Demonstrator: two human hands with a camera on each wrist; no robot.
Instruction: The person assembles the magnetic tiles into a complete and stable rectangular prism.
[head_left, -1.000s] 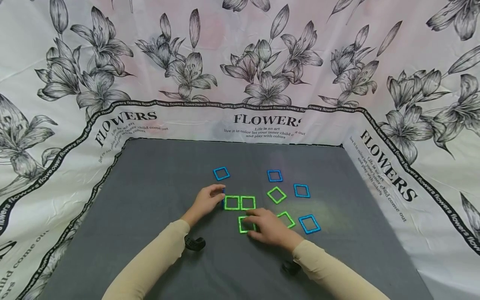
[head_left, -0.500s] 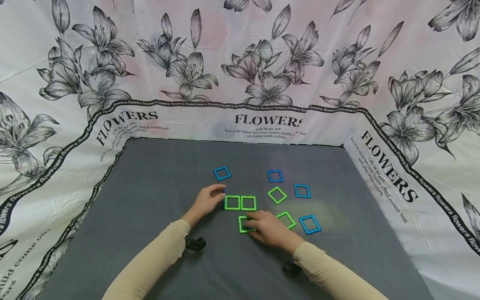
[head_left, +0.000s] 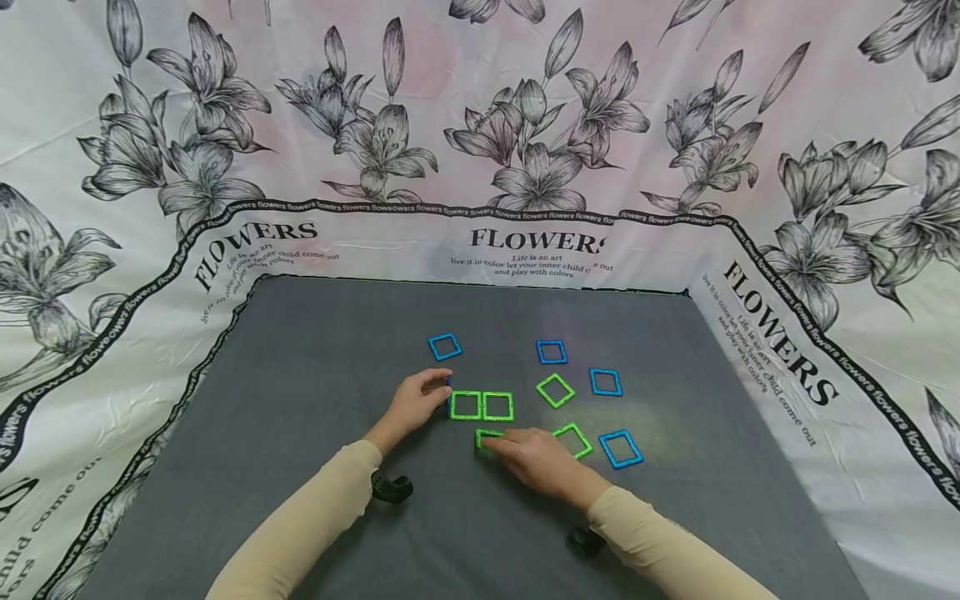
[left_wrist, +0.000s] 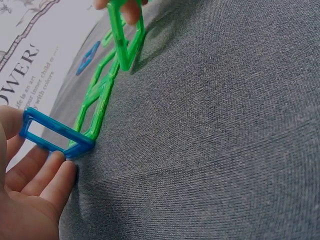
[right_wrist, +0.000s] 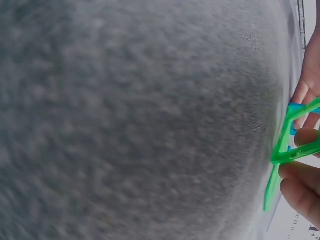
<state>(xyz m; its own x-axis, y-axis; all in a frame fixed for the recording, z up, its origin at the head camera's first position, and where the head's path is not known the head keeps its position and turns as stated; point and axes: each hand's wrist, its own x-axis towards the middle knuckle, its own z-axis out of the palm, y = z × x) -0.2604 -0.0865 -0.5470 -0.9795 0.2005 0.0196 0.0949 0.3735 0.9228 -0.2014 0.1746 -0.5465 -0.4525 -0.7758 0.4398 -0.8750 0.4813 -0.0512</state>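
floral cloth (head_left: 435,108) reads "flowers"

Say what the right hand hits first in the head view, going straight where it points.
Beyond the green square in its grip, probably the left hand. The line passes close to the flat green pair; height is unclear, so the green square might clip that first.

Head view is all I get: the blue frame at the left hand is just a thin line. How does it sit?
Observer: Left wrist view shows the blue frame standing on edge, its open middle visible.
Operator: And the green frame at the right hand? I mostly see one edge.
Observer: In the left wrist view it's tipped up, not flat.
Operator: Properly gripped?
Observer: Right wrist view shows one side of it pinched between the fingertips.
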